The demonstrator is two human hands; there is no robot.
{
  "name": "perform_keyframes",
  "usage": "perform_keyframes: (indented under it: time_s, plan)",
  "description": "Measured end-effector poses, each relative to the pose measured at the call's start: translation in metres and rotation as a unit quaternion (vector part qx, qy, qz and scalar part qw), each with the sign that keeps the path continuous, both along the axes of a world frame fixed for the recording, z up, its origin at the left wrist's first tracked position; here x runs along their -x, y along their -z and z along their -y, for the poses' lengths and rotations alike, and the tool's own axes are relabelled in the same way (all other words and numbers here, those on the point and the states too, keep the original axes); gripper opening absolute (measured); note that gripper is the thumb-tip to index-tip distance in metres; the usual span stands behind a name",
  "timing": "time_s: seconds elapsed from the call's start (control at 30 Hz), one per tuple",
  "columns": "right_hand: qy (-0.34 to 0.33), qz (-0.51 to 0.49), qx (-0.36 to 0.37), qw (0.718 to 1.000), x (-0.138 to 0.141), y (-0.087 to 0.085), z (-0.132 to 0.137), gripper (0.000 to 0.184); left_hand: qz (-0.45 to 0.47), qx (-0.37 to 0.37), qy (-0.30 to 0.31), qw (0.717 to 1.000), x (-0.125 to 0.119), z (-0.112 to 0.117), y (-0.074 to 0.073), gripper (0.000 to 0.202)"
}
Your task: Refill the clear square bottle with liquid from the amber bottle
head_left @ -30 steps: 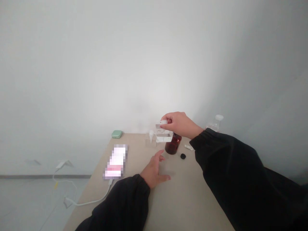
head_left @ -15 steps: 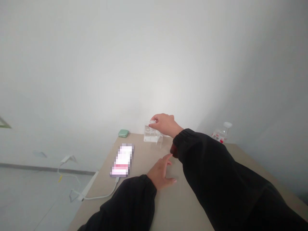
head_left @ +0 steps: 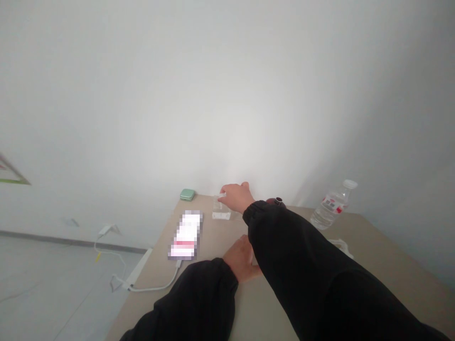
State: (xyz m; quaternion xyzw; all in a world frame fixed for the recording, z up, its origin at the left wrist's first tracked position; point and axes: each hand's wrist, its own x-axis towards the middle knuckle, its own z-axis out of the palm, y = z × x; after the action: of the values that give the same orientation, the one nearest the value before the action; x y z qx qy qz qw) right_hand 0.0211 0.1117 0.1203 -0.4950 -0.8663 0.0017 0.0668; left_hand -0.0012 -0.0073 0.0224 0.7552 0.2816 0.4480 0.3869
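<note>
My right hand (head_left: 236,197) reaches to the far side of the table, its fingers closed on a small white piece at the top of a transparent box (head_left: 222,209). The box stands at the back of the tabletop, and its lower edge looks white. My left hand (head_left: 241,259) rests open on the table nearer me, holding nothing, partly hidden by my right sleeve. Just beyond that sleeve, only the top of a dark brown glass bottle (head_left: 275,201) shows.
The beige table (head_left: 391,270) carries a phone (head_left: 185,235) with a pixelated screen and a white charging cable, a green compact case (head_left: 187,194), and a water bottle (head_left: 330,204) at right. A white cord (head_left: 340,246) lies nearby. The table's left edge drops to the floor.
The transparent box has moved down and left, from raised in my right hand to the tabletop. The view has swung right, showing the water bottle, and my right sleeve now covers most of the brown bottle.
</note>
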Motion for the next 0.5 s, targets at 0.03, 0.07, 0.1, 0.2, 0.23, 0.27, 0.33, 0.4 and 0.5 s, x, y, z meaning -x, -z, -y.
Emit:
perform_keyframes:
  time_s: [0.03, 0.07, 0.1, 0.2, 0.23, 0.27, 0.33, 0.4, 0.5]
  plan:
    - [0.002, 0.007, 0.001, 1.000, -0.001, 0.004, -0.001, 0.025, 0.001, -0.012, 0.003, 1.000, 0.000, 0.000, 0.000, 0.061]
    - [0.004, 0.014, 0.003, 1.000, -0.001, 0.007, -0.003, 0.025, 0.002, -0.020, 0.007, 1.000, 0.000, -0.001, 0.001, 0.062]
    - [0.006, 0.021, 0.004, 1.000, -0.002, 0.009, -0.004, 0.025, 0.007, -0.016, 0.007, 1.000, 0.000, -0.001, 0.003, 0.062]
    - [0.012, 0.036, 0.005, 0.999, -0.003, 0.014, -0.007, 0.025, 0.037, -0.006, -0.001, 0.999, -0.001, -0.002, 0.007, 0.060]
    - [0.014, 0.039, 0.003, 0.999, -0.003, 0.015, -0.008, 0.025, 0.036, -0.006, 0.002, 0.999, -0.002, -0.002, 0.007, 0.059]
    - [0.014, 0.040, 0.001, 0.999, -0.003, 0.016, -0.009, 0.025, 0.032, -0.004, 0.002, 0.999, -0.002, -0.002, 0.007, 0.059]
    - [0.014, 0.041, -0.005, 0.999, -0.004, 0.017, -0.009, 0.026, 0.026, 0.000, -0.003, 1.000, -0.001, -0.001, 0.004, 0.059]
    - [0.013, 0.037, -0.013, 0.999, -0.006, 0.016, -0.008, 0.030, 0.024, -0.003, -0.005, 1.000, 0.000, -0.001, 0.000, 0.061]
    - [0.014, 0.026, -0.027, 0.999, -0.016, 0.012, -0.007, 0.040, 0.017, 0.016, -0.014, 1.000, 0.003, -0.001, -0.002, 0.070]
